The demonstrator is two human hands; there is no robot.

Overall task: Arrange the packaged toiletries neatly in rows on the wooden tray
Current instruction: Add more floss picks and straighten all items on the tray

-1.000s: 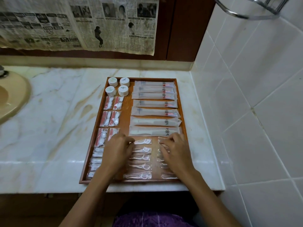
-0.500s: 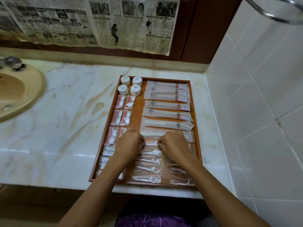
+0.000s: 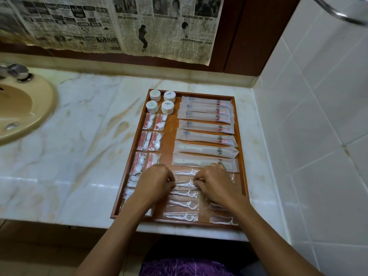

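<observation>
Marble tabletop [image 3: 89,156] carries the wooden tray [image 3: 242,156]; near its front edge, left hand [image 3: 154,181] and right hand [image 3: 216,184] pinch one floss-pick packet's [image 3: 184,183] ends. Best squared parallel with its neighbours, evenly spaced.

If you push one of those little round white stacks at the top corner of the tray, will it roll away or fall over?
Probably neither. Each round stack sits flat on the wooden tray, so it would likely slide rather than roll. It looks short and wide, so tipping seems unlikely. Its wrapping looks smooth, so it might skid easily and bump the neighbouring stack close beside it.
</observation>
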